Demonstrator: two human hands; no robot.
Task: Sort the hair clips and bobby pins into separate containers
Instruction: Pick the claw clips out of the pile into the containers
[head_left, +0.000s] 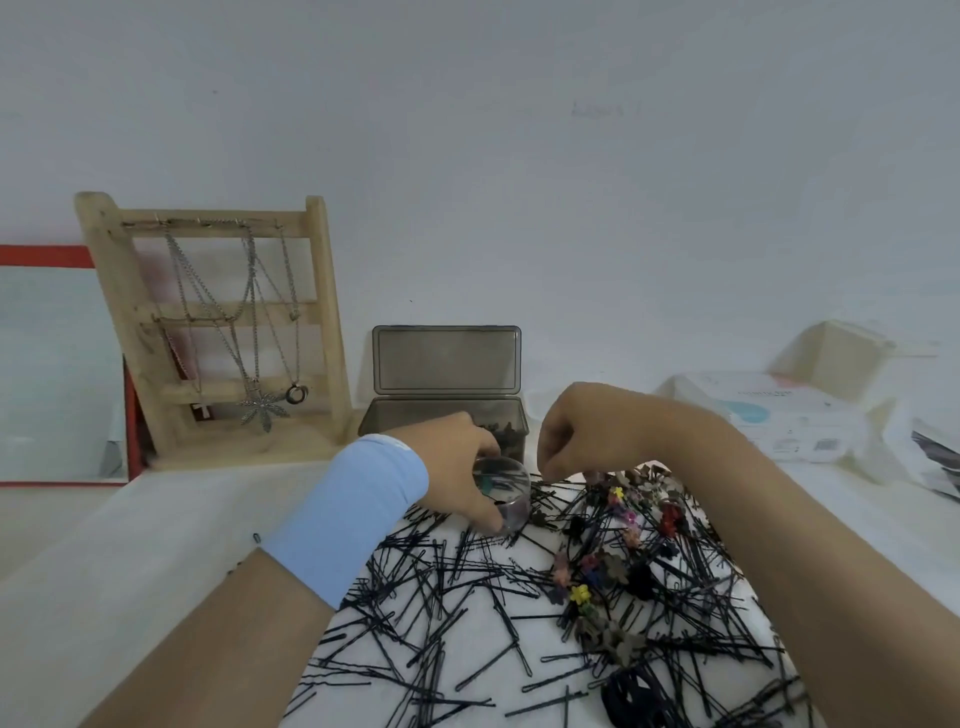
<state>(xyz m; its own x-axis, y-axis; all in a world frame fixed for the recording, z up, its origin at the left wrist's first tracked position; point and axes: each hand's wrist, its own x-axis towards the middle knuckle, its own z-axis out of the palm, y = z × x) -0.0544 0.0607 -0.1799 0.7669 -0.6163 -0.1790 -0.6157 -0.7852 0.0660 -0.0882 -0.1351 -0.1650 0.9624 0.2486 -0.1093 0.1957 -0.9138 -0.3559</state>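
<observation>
My left hand (457, 467) is curled round a small clear cup (511, 499), thumb on the near side and fingers over the far rim, holding it at the far left edge of the pile. The cup stands mouth up on the table (156, 545), with something teal and a dark piece inside. A blue sleeve (358, 514) covers that wrist. My right hand (587, 436) hangs just right of the cup, knuckles up, fingers bent down with their tips drawn together over the far edge of the pile. I cannot tell whether they pinch anything. The bobby pins (457, 597) lie flat in a loose black scatter between my forearms, crossing one another, their long axes pointing every way. The hair clips (618, 525), small flower shapes in yellow, red, pink, brown and black, sit among the pins on the right side, close under my right forearm. Behind the cup stands a smoky grey box (441, 415), its long side running left to right, its lid upright at the back, and some dark clips in its right end. To its left a wooden rack (218, 322) leans back with chains hanging from it, beside a red-framed mirror (52, 364). A white pack (779, 415) lies at the far right.
</observation>
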